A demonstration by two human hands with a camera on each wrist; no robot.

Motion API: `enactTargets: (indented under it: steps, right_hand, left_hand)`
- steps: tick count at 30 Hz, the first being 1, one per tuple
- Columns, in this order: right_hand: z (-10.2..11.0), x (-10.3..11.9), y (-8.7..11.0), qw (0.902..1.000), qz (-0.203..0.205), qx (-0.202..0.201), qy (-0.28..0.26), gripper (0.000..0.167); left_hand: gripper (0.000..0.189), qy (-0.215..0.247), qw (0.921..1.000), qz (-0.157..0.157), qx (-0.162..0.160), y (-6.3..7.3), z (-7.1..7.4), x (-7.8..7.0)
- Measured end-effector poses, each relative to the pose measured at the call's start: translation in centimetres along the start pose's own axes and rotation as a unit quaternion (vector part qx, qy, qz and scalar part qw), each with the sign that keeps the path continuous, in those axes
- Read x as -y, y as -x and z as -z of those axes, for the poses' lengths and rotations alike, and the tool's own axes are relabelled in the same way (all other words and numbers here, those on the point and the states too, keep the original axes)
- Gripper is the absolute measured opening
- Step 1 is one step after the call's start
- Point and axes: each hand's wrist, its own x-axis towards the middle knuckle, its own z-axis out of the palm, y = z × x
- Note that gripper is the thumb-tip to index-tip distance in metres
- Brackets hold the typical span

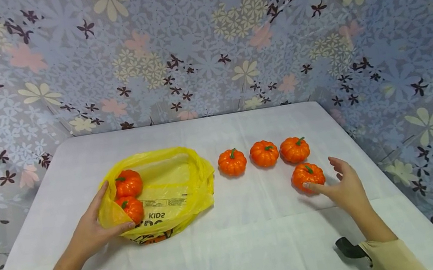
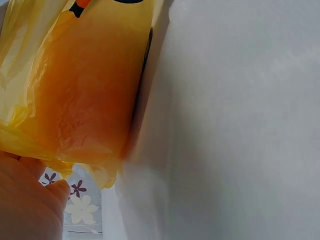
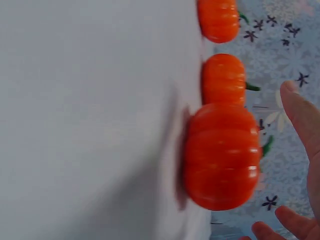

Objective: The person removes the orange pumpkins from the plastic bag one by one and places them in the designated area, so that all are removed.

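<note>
A yellow plastic bag (image 1: 203, 188) lies with its mouth wide at the left of the table. Inside it, two small orange pumpkins (image 1: 129, 184) sit against the left side. My left hand (image 1: 93, 228) holds the bag's left rim, thumb at the near edge and fingers at the far one. In the left wrist view, orange shows through the bag's side (image 2: 90, 100). My right hand (image 1: 344, 188) hovers by the nearest loose pumpkin (image 1: 308, 177), fingers spread. Its thumb overlaps that pumpkin in the head view, while the right wrist view shows a gap between them.
Behind the nearest loose pumpkin, three more pumpkins (image 1: 263, 154) with green stems stand in a row to the right of the bag. A white cloth (image 1: 238, 253) covers the table. Floral fabric (image 1: 185, 41) hangs behind and beside it.
</note>
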Motion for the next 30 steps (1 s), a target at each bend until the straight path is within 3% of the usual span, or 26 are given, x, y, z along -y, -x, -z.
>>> enactTargets:
  steps: [13, 30]
  right_hand:
    - [0.6, 1.7, -1.0, 0.9987, 0.04, 0.002, 0.032, 0.112]
    - [-1.4, 6.6, -2.0, 0.9962, 0.086, 0.013, 0.005, 0.11]
  left_hand:
    - [0.126, 0.002, 0.9999, 0.011, 0.002, -0.2, -0.3, 0.0]
    - [0.126, 0.01, 0.9998, 0.016, 0.005, -0.1, -0.2, -0.1]
